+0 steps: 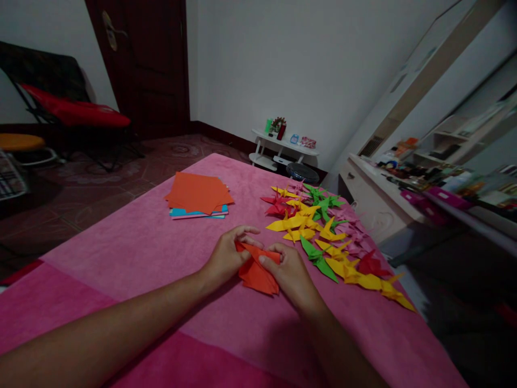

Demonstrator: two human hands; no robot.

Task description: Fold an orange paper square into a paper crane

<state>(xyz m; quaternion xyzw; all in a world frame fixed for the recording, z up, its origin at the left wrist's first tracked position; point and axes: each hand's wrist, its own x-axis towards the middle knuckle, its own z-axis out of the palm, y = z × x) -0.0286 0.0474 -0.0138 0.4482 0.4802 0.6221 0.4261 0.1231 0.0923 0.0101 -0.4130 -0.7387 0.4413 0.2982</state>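
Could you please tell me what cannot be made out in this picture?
All in the head view:
Folded orange paper: parts of its folds, covered by the left hand and right hand.
Blue sheets: mostly hidden under the orange sheets.
Pink paper cranes: exact number, because they overlap.
Orange-topped stool: partly cut off by the left edge.
Clutter on the white dresser: too blurred and small to identify.

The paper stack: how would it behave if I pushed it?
The paper stack would probably slide apart, since its orange sheets lie askew with no visible binding. It looks low and flat, so tipping over seems unlikely.
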